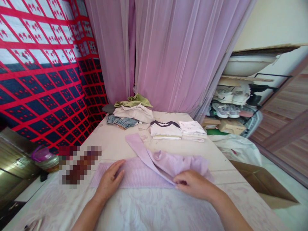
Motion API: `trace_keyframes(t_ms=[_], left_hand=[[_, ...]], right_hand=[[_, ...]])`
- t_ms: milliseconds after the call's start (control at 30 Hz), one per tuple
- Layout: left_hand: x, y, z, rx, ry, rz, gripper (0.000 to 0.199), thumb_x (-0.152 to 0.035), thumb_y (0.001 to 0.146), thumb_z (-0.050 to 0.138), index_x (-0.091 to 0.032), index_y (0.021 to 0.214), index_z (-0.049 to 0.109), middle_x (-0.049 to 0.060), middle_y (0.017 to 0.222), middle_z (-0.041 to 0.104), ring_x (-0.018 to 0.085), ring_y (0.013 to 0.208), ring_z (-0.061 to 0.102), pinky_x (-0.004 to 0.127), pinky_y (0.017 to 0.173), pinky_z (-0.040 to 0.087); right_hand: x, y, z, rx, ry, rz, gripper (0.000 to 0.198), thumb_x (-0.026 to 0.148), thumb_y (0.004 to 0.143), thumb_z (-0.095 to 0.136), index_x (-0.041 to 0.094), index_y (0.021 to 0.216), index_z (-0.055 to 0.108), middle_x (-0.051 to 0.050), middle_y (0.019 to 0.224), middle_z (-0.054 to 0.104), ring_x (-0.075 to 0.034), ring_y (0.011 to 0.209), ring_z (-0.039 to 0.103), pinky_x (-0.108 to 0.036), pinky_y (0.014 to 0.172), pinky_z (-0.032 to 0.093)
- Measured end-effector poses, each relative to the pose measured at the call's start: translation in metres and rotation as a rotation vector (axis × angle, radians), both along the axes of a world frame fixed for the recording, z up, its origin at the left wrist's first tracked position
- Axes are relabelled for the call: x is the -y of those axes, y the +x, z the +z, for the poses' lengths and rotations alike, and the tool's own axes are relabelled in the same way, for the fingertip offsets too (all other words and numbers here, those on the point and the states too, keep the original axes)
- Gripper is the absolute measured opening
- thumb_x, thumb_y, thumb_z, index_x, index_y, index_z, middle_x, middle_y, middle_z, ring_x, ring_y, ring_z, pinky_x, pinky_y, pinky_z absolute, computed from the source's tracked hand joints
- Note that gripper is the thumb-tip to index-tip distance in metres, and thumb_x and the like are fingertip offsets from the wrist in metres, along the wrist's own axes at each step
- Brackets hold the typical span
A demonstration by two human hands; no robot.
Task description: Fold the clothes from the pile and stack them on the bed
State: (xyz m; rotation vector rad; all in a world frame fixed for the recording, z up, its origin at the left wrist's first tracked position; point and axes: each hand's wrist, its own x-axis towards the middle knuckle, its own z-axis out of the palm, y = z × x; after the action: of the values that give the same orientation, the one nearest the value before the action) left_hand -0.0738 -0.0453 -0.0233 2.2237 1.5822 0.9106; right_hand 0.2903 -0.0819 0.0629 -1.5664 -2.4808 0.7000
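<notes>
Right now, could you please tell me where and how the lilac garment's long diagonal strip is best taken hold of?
I'd pinch the strip by its far, free end, coming from the left and slightly above. That end lies flat on the patterned cloth, jutting beyond the ribbed part of the garment, while the right hand occupies the near end.

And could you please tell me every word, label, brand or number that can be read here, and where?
None can be read.
Lilac ribbed garment: no lettering shows.
Cardboard box below the grey shoes: any marking is too blurred.
Right folded stack: print too small to make out.
</notes>
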Motion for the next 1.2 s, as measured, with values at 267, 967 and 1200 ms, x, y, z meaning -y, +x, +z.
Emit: trace_keyframes(t_ms=[267, 967, 1200], left_hand=[[-0.017, 0.031, 0.033, -0.175, 0.093, -0.093, 0.037, -0.023, 0.088, 0.044, -0.026, 0.12, 0.062, 0.005, 0.125, 0.062, 0.019, 0.115, 0.057, 0.037, 0.1, 0.047], [-0.1, 0.201, 0.069, -0.618, -0.422, -0.151, 0.032, -0.049, 0.084, 0.049, -0.025, 0.088, 0.07, 0.005, 0.102, 0.072, 0.027, 0.1, 0.063, 0.044, 0.094, 0.036], [-0.105, 0.192, 0.053, -0.515, -0.384, -0.035, 0.031, -0.04, 0.092, 0.037, -0.025, 0.099, 0.064, 0.003, 0.105, 0.071, 0.022, 0.102, 0.062, 0.032, 0.082, 0.041]], right_hand=[[-0.027, 0.062, -0.012, 0.222, 0.283, -0.707, 0.034, 0.038, 0.088, 0.043, 0.026, 0.107, 0.068, -0.006, 0.113, 0.068, -0.023, 0.098, 0.063, -0.031, 0.079, 0.045], [-0.042, 0.124, -0.052, -0.323, -0.091, -0.799, 0.047, 0.028, 0.074, 0.063, 0.014, 0.119, 0.061, 0.005, 0.061, 0.057, -0.013, 0.055, 0.053, -0.023, 0.051, 0.036], [-0.033, 0.136, -0.04, -0.281, -0.127, -0.705, 0.053, 0.02, 0.067, 0.064, 0.02, 0.12, 0.061, 0.003, 0.068, 0.063, -0.012, 0.058, 0.055, -0.022, 0.056, 0.037]])
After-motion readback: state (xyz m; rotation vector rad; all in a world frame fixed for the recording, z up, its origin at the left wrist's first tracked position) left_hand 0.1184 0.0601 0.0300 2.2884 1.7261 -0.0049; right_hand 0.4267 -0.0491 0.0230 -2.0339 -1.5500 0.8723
